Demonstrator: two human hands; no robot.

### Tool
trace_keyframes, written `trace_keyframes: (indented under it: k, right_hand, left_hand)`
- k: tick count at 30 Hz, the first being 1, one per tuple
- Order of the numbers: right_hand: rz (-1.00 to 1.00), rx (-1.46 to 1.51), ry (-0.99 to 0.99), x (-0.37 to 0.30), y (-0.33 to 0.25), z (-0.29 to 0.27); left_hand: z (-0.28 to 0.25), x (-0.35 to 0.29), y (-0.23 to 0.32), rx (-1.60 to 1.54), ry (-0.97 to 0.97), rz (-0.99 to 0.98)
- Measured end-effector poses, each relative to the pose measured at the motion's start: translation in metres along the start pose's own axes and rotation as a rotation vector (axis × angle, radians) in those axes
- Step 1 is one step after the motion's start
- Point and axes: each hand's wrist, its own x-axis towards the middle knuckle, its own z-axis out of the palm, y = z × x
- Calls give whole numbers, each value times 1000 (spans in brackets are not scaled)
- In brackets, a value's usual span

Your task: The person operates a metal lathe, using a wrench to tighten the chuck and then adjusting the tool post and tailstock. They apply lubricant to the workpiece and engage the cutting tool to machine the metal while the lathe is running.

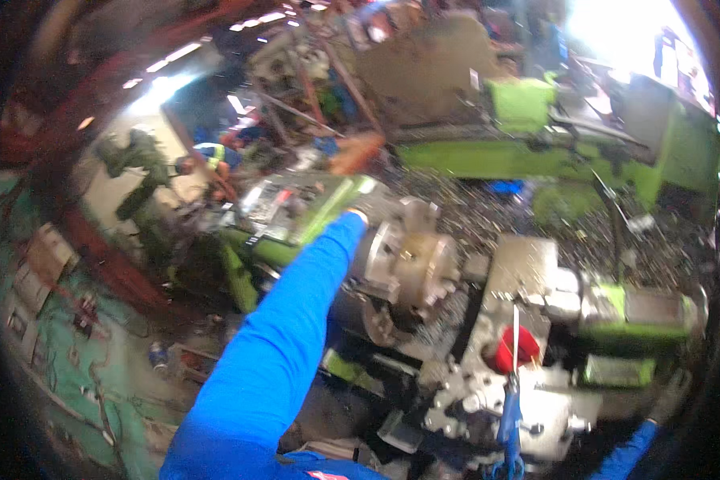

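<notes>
My left arm, in a blue sleeve, reaches across to a lathe. The gloved left hand [380, 210] lies at the upper rim of the chuck [376, 264]; blur hides its fingers. A round metal workpiece [426, 272] sits against the chuck's right face. Far to the lower right, my gloved right hand [670, 396] is beside the green tailstock [640, 328], its fingers smeared and dark. Between the hands, a blue-handled tool with a long thin metal rod [510, 416] stands over the carriage [536, 408]. Behind the rod is a red object [514, 350] of unclear kind.
Metal chips [488, 204] cover the area behind the lathe bed. A second green machine [536, 156] stands beyond them. Small items lie on the green headstock [296, 208]. A person in a reflective vest [214, 158] bends over at the far left. Cables run across the green floor [120, 400].
</notes>
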Motion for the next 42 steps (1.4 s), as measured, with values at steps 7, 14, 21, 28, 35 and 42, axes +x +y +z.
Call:
trace_keyframes:
  k: [7,14,21,28,35,42]
  right_hand:
    - [238,372,112,-221,-294,-140]
    - [363,763,-40,-260,-486,-189]
    - [-130,253,-183,-240,-523,-113]
    - [-52,-19,-174,-239,-525,-104]
    - [-29,-169,-163,-232,-492,-83]
    - [-83,-153,-115,-232,-493,-88]
  left_hand:
    - [28,-60,-9,-338,188,-205]
    - [10,-186,50,-401,449,-365]
    - [106,-284,61,-855,657,-312]
    - [241,-375,6,-791,181,-58]
    - [180,-359,-72,-823,736,-23]
    - [75,-311,-171,-457,1088,-165]
